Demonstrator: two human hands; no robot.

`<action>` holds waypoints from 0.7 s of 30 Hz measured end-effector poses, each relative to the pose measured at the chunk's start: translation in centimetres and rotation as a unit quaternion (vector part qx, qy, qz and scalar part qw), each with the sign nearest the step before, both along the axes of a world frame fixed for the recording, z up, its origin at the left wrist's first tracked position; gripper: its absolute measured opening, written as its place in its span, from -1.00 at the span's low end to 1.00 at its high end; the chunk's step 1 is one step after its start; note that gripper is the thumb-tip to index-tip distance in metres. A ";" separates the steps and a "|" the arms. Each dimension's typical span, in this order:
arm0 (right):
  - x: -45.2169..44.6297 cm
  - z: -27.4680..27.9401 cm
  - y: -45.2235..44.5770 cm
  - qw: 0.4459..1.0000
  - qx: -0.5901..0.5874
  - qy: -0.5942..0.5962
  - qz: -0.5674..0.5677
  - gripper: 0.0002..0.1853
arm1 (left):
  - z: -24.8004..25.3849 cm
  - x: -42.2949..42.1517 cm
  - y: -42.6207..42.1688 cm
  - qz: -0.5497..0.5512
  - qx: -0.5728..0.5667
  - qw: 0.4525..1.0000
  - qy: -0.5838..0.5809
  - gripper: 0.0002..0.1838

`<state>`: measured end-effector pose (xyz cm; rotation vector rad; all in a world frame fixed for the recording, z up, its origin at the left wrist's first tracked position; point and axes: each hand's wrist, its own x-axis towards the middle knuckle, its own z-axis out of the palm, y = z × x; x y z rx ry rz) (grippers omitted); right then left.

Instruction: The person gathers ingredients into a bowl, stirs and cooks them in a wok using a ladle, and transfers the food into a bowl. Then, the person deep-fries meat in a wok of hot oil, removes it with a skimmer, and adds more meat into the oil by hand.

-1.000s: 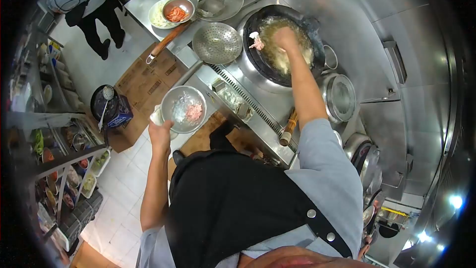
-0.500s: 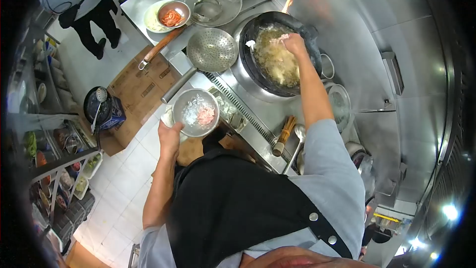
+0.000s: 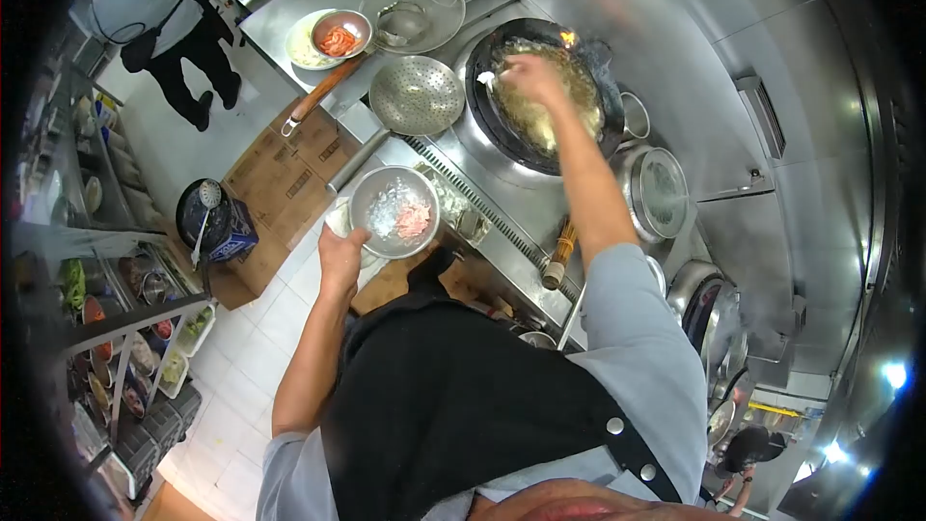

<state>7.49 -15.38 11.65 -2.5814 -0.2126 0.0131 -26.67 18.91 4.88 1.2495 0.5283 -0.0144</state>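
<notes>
My left hand (image 3: 341,259) grips the near-left rim of a metal bowl (image 3: 388,179), with a folded white cloth (image 3: 338,216) at the same edge. Pale pink raw meat strips (image 3: 413,220) lie in the bowl beside clear, glistening lumps or liquid. Over the far left part of a black wok (image 3: 483,123) hovers my right hand (image 3: 529,80). Motion blurs its fingers, so whether they hold anything is unclear. Yellowish oil (image 3: 569,114) bubbles in the wok. A small white thing (image 3: 485,79) rests at the wok's left rim.
A perforated strainer (image 3: 417,96) sits left of the wok, its wooden handle (image 3: 328,95) jutting out. Flame (image 3: 568,39) shows at the wok's far edge. A bamboo brush (image 3: 560,256) lies nearer. Behind are a bowl of orange-red pieces (image 3: 339,41) and another person (image 3: 154,10).
My right hand has moved left across the wok; pale meat showed at its fingers before. The bowl remains in my left hand. The view has shifted slightly.
</notes>
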 end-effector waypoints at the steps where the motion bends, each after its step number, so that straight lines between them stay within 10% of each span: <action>1: 0.1 -2.0 1.6 0.998 -0.052 -0.032 0.030 -0.70 | -0.2 0.2 0.0 0.001 0.003 1.000 -0.006 -0.40; 7: 2.4 -4.0 -0.3 0.988 -0.078 -0.127 -0.031 -0.81 | 1.4 2.6 -0.6 0.004 0.018 1.000 0.001 -0.40; 11: 3.3 -5.9 -1.4 0.990 0.115 0.084 -0.004 -0.83 | 0.7 5.1 -1.0 -0.002 0.045 0.998 -0.033 -0.41; 13: 1.2 -6.3 1.2 0.986 0.038 -0.043 0.156 -0.87 | 0.6 6.5 -1.6 0.026 0.043 0.999 -0.022 -0.44; 18: 5.0 -3.5 -4.0 0.998 0.008 0.031 0.044 -0.83 | 1.3 9.1 -2.4 0.008 0.016 0.999 -0.032 -0.44; 21: 6.9 -0.6 -6.9 0.990 -0.071 -0.120 -0.002 -0.80 | 1.1 10.9 -3.0 -0.003 0.034 0.998 -0.060 -0.43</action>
